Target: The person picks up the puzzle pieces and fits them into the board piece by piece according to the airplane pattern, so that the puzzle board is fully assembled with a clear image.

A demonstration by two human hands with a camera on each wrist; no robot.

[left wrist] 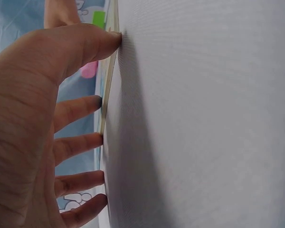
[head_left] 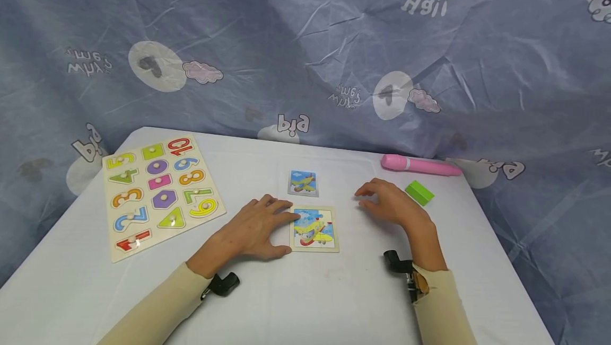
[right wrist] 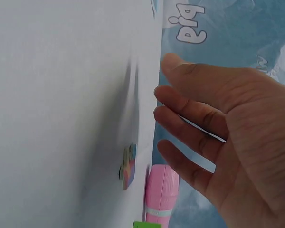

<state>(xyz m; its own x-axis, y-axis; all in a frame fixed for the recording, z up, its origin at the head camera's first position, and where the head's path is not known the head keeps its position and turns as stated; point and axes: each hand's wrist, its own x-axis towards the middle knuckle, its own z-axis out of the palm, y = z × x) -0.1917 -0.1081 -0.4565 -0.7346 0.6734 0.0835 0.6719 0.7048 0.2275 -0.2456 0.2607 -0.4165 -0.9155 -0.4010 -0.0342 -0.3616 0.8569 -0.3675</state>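
In the head view my left hand [head_left: 258, 226] rests at the left side of a small airplane jigsaw puzzle [head_left: 314, 228] in a pale wooden frame. Its fingers are spread; the index fingertip lies over the puzzle, and the thumb [left wrist: 92, 45] touches the frame's edge in the left wrist view. White patches show among the puzzle's pieces. My right hand [head_left: 391, 204] is to the right of the puzzle, above the table, fingers loosely bent and holding nothing. A loose puzzle piece [right wrist: 128, 168] lies on the table near it in the right wrist view.
Behind the puzzle lies an airplane picture card [head_left: 303, 183]. A wooden number-and-shape board [head_left: 164, 196] covers the left of the table. Beyond my right hand are a green block [head_left: 419, 193] and a pink marker-shaped object [head_left: 422, 165]. A printed blue-grey cloth [head_left: 305, 59] hangs behind.
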